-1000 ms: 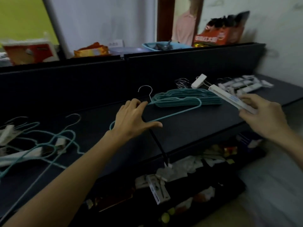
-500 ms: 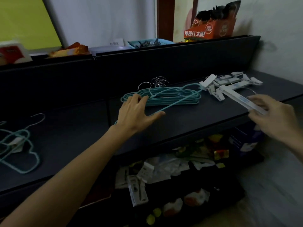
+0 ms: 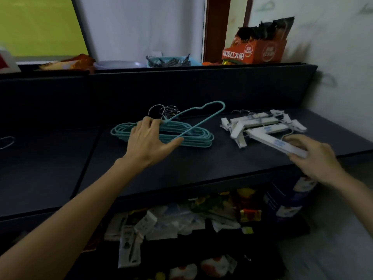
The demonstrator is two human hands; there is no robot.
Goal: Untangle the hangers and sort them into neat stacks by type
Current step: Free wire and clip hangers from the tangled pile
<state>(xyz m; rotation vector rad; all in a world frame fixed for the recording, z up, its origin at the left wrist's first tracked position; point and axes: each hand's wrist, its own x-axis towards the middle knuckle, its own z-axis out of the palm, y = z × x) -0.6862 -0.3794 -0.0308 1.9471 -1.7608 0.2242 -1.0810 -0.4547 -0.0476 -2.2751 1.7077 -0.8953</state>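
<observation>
A stack of teal wire hangers [image 3: 193, 136] lies on the dark shelf [image 3: 201, 168]. My left hand [image 3: 150, 141] holds one teal hanger [image 3: 203, 114] tilted up over that stack, thumb spread, fingers at its neck. To the right lies a pile of white clip hangers [image 3: 262, 122]. My right hand [image 3: 314, 156] grips one white clip hanger [image 3: 276, 142] by its near end, its far end reaching onto the pile.
A hook of another hanger [image 3: 7, 141] shows at the far left edge. A raised back ledge carries an orange snack box [image 3: 256, 51], a blue basket [image 3: 169, 61] and wrappers. Packets and clutter fill the lower shelf [image 3: 181, 223].
The view has swung right, so the tangled pile at left has left the frame. My left hand brought the teal hanger over the stack. My right hand brought the white clip hanger to its pile.
</observation>
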